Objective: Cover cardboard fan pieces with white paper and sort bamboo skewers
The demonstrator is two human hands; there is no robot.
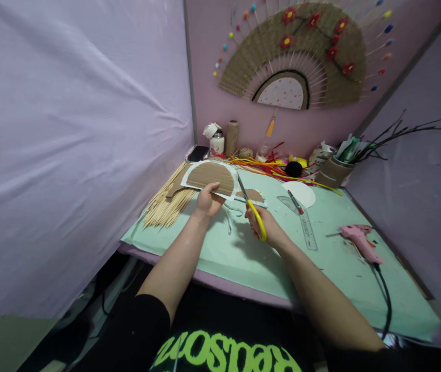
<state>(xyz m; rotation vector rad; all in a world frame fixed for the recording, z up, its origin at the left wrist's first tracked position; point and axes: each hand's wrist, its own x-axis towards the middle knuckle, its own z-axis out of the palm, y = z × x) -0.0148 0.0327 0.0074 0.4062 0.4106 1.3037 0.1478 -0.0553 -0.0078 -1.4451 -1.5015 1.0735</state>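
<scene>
Head view. The left hand (209, 201) is closed on a half-round cardboard piece (210, 175), gripping its lower edge with the thumb on the upper face. The piece is held above the bench (220, 258), corrugated face up, with a pale border projecting around the cardboard. The right hand (269, 227) is closed around the handles of the scissors (257, 218), which have yellow grips. The blades point up and away from the body, at the right end of the pale border; whether they are parted or touching cannot be determined.

A second cardboard piece (254, 196) with a pale edge lies on the bench behind the scissors. Wooden sticks (168, 209) lie in a bundle at the left; a curved cardboard strip (176, 184) rests on them. Right of the right hand are a white paper shape (301, 194), a red-and-dark pen (295, 201) and a clear ruler (309, 232). A pink glue gun (362, 243) lies near the right edge, its black cable running toward the front. Coloured stems (259, 168) lie across the rear. A decorated fan (293, 57) is mounted on the wall above.
</scene>
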